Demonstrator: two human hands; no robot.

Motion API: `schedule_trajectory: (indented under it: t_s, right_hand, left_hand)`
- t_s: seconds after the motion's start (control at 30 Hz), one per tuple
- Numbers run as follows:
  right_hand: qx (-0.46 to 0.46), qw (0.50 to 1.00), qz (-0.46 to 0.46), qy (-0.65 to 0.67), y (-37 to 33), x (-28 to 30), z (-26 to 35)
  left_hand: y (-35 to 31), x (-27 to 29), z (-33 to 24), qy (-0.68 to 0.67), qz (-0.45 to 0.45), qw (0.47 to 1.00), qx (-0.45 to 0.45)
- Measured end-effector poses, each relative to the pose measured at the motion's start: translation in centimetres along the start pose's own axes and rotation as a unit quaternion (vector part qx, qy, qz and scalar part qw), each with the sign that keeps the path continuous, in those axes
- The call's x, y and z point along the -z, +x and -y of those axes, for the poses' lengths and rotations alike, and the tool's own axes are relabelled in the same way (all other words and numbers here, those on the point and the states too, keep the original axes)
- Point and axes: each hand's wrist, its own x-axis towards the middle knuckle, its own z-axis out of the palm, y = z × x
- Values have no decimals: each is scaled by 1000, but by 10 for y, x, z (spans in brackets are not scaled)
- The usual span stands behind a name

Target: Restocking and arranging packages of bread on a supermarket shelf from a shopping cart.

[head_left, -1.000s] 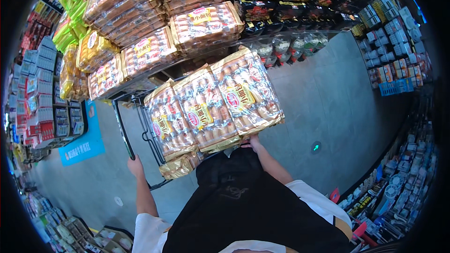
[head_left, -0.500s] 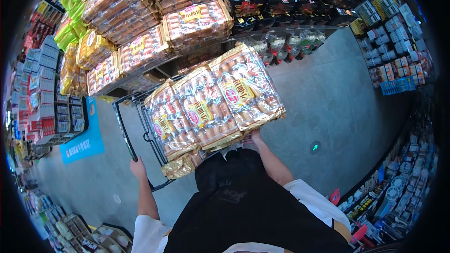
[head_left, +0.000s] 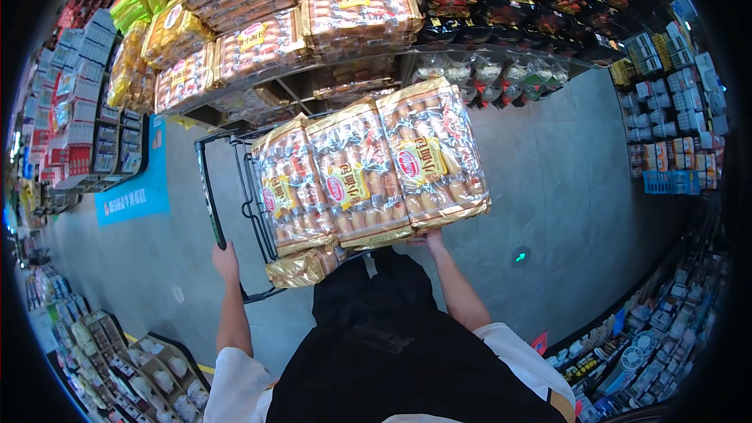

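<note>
My left hand is wrapped around the dark handle of a shopping cart, at its near end. Three large clear-and-gold packs of small bread rolls lie side by side across the top of the cart, tilted slightly. A further gold-wrapped pack shows beneath them at the near left corner. My right hand is at the near edge of the rightmost pack, below its rim. Its fingers are mostly hidden under the pack, so whether they grip the cart or the pack cannot be made out.
Ahead stands a display shelf stacked with similar bread packs, black bags and small clear bags. Goods racks line the right side; more shelves stand left. A blue floor sticker and round floor marker lie on grey tiles.
The cart with its bread packs and both my hands has shifted a little relative to the view, while the shelf ahead appears higher and further right. My left hand keeps its hold on the handle.
</note>
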Motion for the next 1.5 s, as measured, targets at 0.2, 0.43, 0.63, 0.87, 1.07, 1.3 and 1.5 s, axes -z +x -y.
schedule_trajectory:
  t_s: [0.2,0.43,0.63,0.87,1.07,1.3,1.5]
  right_hand:
    - [-13,1000,-3,-12,-19,0,-3]
    - [-42,999,-17,-2,-56,-16,17]
    - [-51,999,-7,-10,-51,-6,-6]
    - [-49,999,6,-22,-56,-10,-5]
    - [-46,998,37,-15,-61,-10,6]
    - [-45,996,71,-7,-53,-13,7]
    - [-8,995,93,-27,-33,1,-9]
  left_hand:
    - [17,2,5,4,-6,999,-36]
    - [13,28,-23,33,17,999,-12]
    - [20,24,-26,32,41,999,11]
    - [25,28,-29,41,28,999,20]
    - [20,45,-43,74,23,997,30]
    - [20,43,-33,75,8,997,26]
    - [15,35,-32,54,-48,997,5]
